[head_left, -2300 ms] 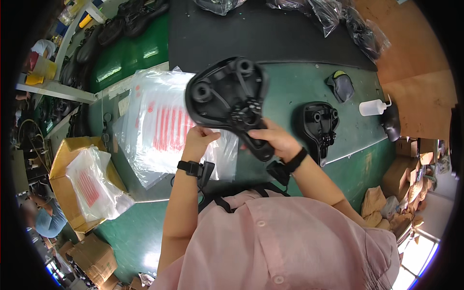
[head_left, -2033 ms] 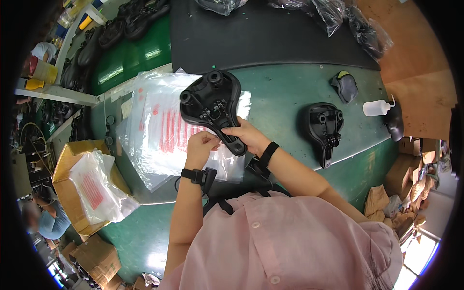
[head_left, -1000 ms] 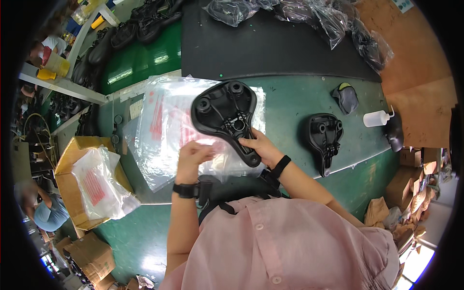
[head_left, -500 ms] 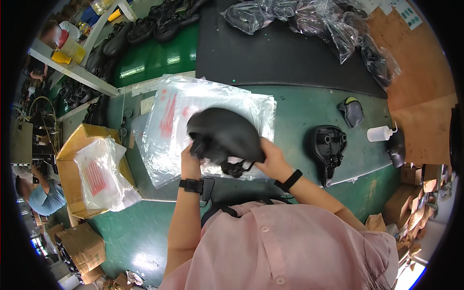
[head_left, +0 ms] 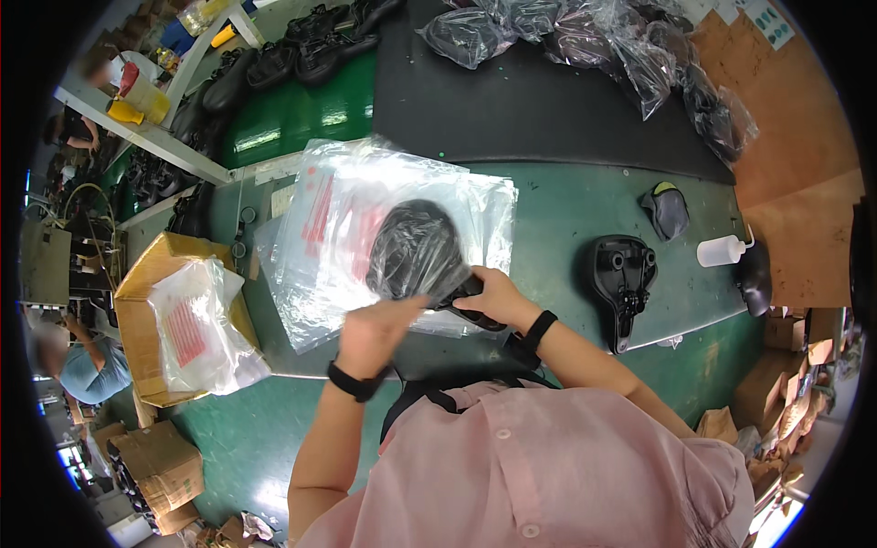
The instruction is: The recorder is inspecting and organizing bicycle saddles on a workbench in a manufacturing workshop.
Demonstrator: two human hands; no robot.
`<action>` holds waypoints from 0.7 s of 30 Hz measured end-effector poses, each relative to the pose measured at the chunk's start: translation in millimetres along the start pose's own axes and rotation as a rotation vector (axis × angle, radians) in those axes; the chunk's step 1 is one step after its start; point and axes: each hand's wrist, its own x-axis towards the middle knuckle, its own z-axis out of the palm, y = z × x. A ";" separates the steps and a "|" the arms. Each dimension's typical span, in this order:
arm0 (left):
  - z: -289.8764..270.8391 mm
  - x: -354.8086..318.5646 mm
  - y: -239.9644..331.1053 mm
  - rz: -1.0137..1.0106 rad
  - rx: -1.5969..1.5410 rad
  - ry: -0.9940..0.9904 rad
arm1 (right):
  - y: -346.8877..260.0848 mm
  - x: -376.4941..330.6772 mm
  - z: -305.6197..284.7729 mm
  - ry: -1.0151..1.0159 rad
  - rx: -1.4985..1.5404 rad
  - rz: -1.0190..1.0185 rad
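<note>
A black bicycle saddle [head_left: 416, 239] lies over a stack of clear plastic bags with red print [head_left: 315, 219], its wide end away from me and covered by clear film. Its narrow end points toward my right hand [head_left: 501, 300], which is closed around it. My left hand [head_left: 376, 333], slightly blurred, has its fingers pressed together at the saddle's near left side, where the clear film ends. To the right, a second saddle [head_left: 621, 283] rests upside down, showing its underside fittings.
A cardboard box [head_left: 142, 320] with more printed bags stands at the left. On the right are a dark grey pouch-like piece [head_left: 665, 210] and a white squeeze bottle [head_left: 722, 251]. Bagged saddles [head_left: 585, 41] lie on a black mat [head_left: 512, 110]. Behind the left frame, other people work.
The saddle has turned so its narrow end points toward me, and its wide end is now under clear film. My left hand has moved nearer and to the right.
</note>
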 end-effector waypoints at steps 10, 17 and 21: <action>67.0 54.8 136.4 0.480 -0.062 -0.265 | -16.2 -16.6 -13.0 0.279 -0.076 -0.089; -85.0 55.1 167.6 0.658 -0.204 -0.088 | -14.9 -0.9 -211.2 0.659 0.310 -0.078; -120.1 -52.8 157.5 0.620 -0.244 -0.005 | 22.2 0.8 -422.8 0.949 0.928 -0.384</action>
